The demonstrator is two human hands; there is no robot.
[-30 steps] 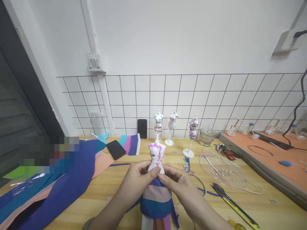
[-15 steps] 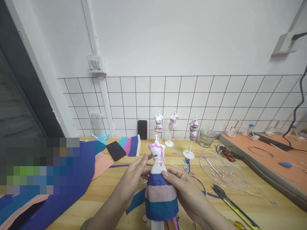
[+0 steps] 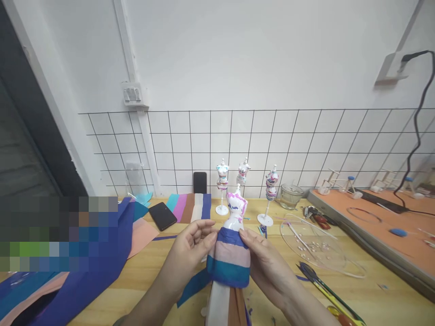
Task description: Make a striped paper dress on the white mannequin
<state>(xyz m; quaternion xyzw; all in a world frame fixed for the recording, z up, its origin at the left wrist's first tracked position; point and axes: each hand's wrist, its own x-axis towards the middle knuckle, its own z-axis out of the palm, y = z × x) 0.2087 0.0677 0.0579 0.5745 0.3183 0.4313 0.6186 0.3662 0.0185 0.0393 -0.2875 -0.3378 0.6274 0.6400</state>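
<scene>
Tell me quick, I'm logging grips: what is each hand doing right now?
Left hand: fingers curled on the striped paper skirt at the mannequin's waist.
Right hand: closed around the skirt's other side.

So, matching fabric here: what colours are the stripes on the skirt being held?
Dark blue, pale pink and teal bands on the skirt, head view.

Just one head cam here, looking forward and slightly down over the wooden table [image 3: 374, 294], close to its near edge and facing the wire grid [image 3: 306, 145] on the white wall right behind that table.
</scene>
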